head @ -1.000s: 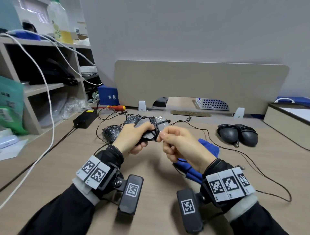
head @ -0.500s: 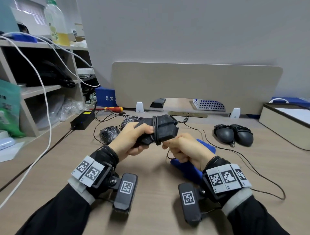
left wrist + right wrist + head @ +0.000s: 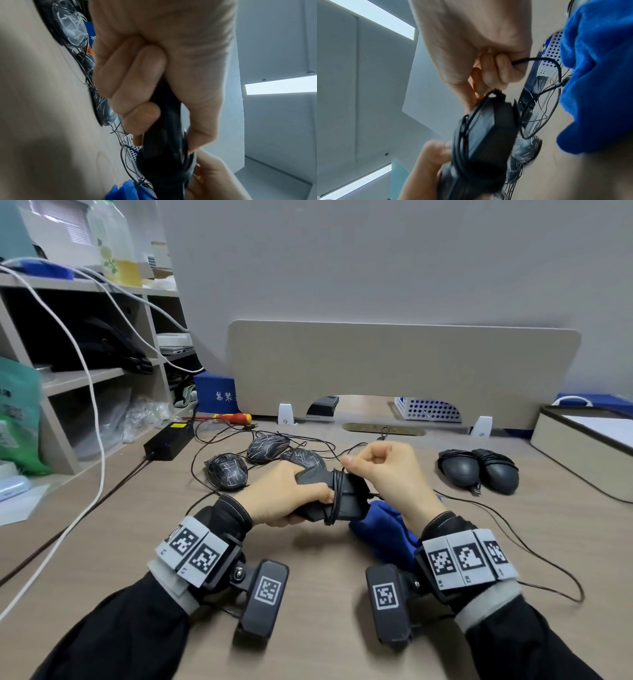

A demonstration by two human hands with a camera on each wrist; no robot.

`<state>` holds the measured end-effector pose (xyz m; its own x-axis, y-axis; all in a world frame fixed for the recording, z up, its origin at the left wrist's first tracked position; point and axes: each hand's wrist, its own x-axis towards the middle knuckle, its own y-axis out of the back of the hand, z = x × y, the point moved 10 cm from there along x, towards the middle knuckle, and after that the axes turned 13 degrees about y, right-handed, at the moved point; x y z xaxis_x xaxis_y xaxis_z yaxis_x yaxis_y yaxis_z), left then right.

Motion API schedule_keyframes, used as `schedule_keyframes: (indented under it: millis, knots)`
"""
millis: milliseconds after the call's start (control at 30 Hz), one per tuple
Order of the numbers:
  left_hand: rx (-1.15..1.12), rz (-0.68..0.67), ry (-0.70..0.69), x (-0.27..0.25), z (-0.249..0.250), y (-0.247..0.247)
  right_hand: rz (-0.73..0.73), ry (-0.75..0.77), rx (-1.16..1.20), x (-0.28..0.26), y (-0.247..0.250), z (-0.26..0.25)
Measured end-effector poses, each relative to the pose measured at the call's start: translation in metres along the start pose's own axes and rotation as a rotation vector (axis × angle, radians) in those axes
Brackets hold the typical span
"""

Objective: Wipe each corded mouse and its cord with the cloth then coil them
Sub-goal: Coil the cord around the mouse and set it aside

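My left hand [image 3: 308, 498] grips a black corded mouse [image 3: 342, 494] above the desk, fingers curled round its body [image 3: 163, 148]. Several turns of its thin black cord [image 3: 337, 491] are wound across it. My right hand [image 3: 349, 463] is just above the mouse and pinches the cord [image 3: 518, 62] in a closed fist. The loose cord [image 3: 513, 542] trails right over the desk. The blue cloth [image 3: 380, 529] lies under my right wrist. Three black mice with white streaks [image 3: 227, 472] lie uncoiled behind my hands. Two black mice with wrapped cords [image 3: 459, 469] sit at the right.
A black power adapter [image 3: 168, 436] and a red-yellow screwdriver [image 3: 233, 417] lie at the back left. A beige divider panel [image 3: 404, 364] closes the back. Shelves [image 3: 85, 374] and a white cable [image 3: 92, 405] stand left, a low box [image 3: 582, 440] right.
My right hand went from beside the mouse, under it, to above it, carrying the cord round. The mouse has turned and come lower and nearer in my left hand.
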<state>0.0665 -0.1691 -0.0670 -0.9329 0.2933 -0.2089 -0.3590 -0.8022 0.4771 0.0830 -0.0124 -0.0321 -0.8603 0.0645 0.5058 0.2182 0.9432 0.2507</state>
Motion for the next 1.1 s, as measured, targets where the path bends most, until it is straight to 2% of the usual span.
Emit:
schedule_keyframes:
  millis: [100, 200, 433, 567, 667, 800, 900, 1000, 1100]
  knots:
    - [-0.06, 0.069, 0.029, 0.002, -0.003, 0.009, -0.031, 0.079, 0.004, -0.001, -0.008, -0.014]
    - [-0.166, 0.14, 0.072, 0.005, -0.008, 0.021, -0.147, 0.141, 0.029, -0.004, -0.024, -0.025]
    - [-0.445, 0.225, 0.082, 0.001, -0.013, 0.039, -0.483, 0.09, 0.099, -0.023, -0.063, -0.024]
    - [-0.695, 0.137, -0.004, -0.001, -0.006, 0.047, -0.579, -0.034, 0.151, -0.03, -0.071, -0.011]
    - [-0.72, 0.0, -0.129, -0.003, 0.008, 0.041, -0.649, -0.11, 0.149, -0.037, -0.076, -0.003]
    - [-0.588, -0.154, -0.224, -0.01, 0.022, 0.023, -0.425, -0.193, -0.008, -0.023, -0.045, 0.014]
    - [-0.468, -0.175, -0.225, -0.012, 0.023, 0.012, -0.271, -0.223, -0.06, -0.016, -0.024, 0.019]
    - [-0.305, -0.167, -0.169, -0.01, 0.016, 0.0, -0.147, -0.163, -0.132, -0.011, -0.009, 0.015]
    - [-0.215, -0.192, -0.118, -0.011, 0.013, -0.008, -0.04, -0.087, -0.049, -0.003, -0.001, 0.009]
